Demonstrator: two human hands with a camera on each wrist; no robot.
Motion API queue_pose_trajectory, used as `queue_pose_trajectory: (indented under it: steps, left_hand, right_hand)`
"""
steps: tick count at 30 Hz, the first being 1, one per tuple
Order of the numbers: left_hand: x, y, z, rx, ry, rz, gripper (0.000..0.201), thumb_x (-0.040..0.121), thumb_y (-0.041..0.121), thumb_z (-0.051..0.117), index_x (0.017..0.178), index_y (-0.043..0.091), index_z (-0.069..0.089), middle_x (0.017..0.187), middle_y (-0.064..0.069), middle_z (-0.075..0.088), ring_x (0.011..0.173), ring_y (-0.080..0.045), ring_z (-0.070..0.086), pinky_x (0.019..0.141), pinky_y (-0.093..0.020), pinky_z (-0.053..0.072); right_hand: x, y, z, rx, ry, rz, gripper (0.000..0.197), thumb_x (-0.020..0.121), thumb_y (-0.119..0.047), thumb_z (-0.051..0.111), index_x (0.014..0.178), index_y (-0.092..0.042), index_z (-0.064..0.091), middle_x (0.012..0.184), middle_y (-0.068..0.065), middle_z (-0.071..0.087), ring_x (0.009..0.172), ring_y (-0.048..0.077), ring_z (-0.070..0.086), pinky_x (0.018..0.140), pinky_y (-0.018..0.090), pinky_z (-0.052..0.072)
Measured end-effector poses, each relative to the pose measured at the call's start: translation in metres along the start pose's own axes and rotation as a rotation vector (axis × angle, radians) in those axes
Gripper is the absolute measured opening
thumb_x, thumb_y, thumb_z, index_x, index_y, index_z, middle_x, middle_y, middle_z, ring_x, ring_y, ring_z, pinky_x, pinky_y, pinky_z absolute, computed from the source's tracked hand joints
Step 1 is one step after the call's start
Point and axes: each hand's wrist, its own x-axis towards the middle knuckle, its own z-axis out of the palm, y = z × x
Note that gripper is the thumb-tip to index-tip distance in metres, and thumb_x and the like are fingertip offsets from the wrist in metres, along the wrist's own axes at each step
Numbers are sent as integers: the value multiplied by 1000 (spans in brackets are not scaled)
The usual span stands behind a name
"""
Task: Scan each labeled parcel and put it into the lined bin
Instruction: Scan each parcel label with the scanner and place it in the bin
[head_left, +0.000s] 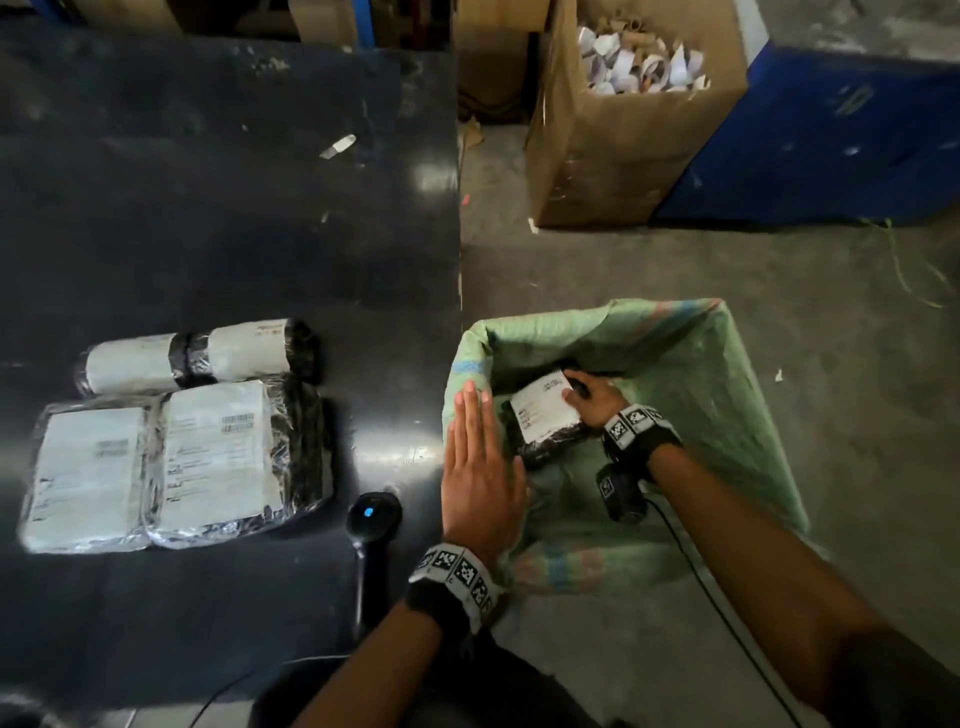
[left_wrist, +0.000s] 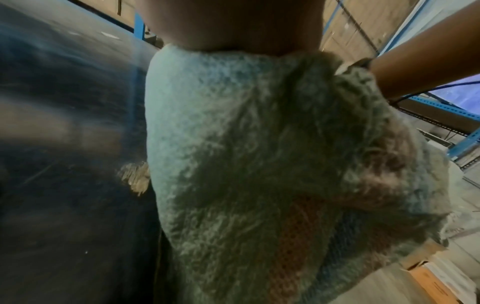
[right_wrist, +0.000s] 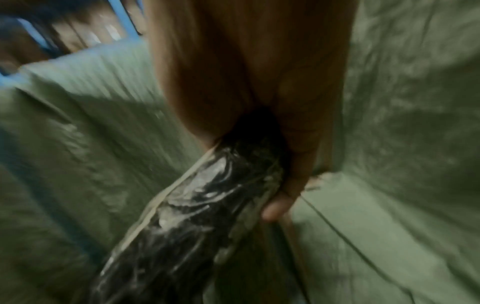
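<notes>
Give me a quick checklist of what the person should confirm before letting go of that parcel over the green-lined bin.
1. Parcel is inside the bin's mouth: ok, it sits below the rim, within the green liner.
2. Right hand has a firm hold: ok, its fingers curl round the parcel's end.
3. Left hand keeps the liner open: ok, it lies flat against the near edge.
4. Parcel already scanned: cannot tell; the scanner stands on the table, its light on.
5. Room at the bottom of the bin: cannot tell, the parcel hides it.
6. More parcels wait: ok, the remaining parcels lie on the table.
</notes>
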Motion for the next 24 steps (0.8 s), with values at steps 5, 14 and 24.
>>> queue_pose_trajectory:
  steps: [5,14,24]
  left_hand:
    - [2,-4,5,27,-72,-17,85,96,32,50,159,1,2,167,-18,-11,156,-30,-11,126,-48,15]
    - [11,-19,2,-28,-67,-20,80,95,33,51,158,1,13,168,-19,-3,156,-32,-5,124,-51,20]
    - [11,-30,-32,-143,-69,21,72,94,41,42,159,13,25,168,-13,14,156,-29,8,123,-51,24]
  right_hand:
    - [33,14,68,277,80,87,54,100,-33,52,151,-21,39,146,13,52,132,34,52,104,32,40]
    - [77,39,121,-202,-81,146,72,105,-28,40,157,-15,-9,167,14,4,135,42,44,102,43,41]
    - [-1,-56,-8,-234,-18,30,54,100,-48,40,146,-19,47,149,13,50,135,36,48,110,42,39]
